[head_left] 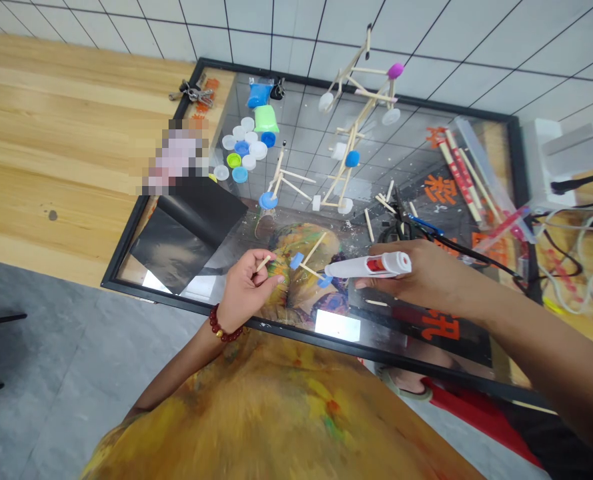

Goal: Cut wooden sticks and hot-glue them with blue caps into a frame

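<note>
My left hand (249, 287) is closed in a pinch on a short wooden stick (263, 263) above the near part of a black-framed mirror (126, 230). My right hand (421, 277) grips a white glue pen (371, 267) with a red mark, its tip pointing left. Just off that tip lies a small piece of crossed sticks with blue caps (309, 263) on the mirror glass. Further back stand a small stick frame on a blue cap (279, 183) and a taller stick-and-cap model (353, 127).
A cluster of white, blue and green bottle caps (243, 147) sits at the mirror's back left, with black sheet (191, 227) in front. A bag of chopsticks (463, 170), loose sticks, cables (571, 233) and a white box (571, 153) lie right. Keys (191, 92) rest on the wooden floor.
</note>
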`<state>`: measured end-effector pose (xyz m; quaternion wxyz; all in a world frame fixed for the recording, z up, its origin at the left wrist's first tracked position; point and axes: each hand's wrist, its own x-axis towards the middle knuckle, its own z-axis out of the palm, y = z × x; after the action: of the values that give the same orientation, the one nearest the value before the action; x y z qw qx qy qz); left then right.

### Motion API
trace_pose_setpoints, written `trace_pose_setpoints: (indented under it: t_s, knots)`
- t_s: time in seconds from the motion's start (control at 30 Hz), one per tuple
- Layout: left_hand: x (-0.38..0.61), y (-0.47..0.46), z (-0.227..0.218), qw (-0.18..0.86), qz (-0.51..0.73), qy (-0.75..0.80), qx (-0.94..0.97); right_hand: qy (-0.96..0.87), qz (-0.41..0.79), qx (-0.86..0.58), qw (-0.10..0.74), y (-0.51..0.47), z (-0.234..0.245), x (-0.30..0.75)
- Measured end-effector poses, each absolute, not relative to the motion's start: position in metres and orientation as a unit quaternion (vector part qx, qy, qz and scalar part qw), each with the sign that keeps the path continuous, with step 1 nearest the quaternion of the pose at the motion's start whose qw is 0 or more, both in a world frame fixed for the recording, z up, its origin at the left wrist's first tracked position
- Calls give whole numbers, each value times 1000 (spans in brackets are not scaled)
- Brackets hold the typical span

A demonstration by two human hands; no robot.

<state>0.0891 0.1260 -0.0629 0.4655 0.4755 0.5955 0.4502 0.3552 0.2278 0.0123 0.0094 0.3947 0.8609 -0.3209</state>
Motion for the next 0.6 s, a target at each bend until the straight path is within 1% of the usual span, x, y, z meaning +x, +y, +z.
trace_pose_setpoints:
  t_s: [0.23,0.33,0.4,0.6]
  knots:
    - [89,127,-63,469,448,596,473,693,-563,449,-33,224,13,364]
    - [90,128,-62,468,453,597,468,638,-630,440,-48,222,10,366]
    - [91,128,-60,469,460,598,459,616,-642,451,-73,219,8,369]
    - [93,124,-56,476,484,592,435,552,-617,518,-215,206,0,402]
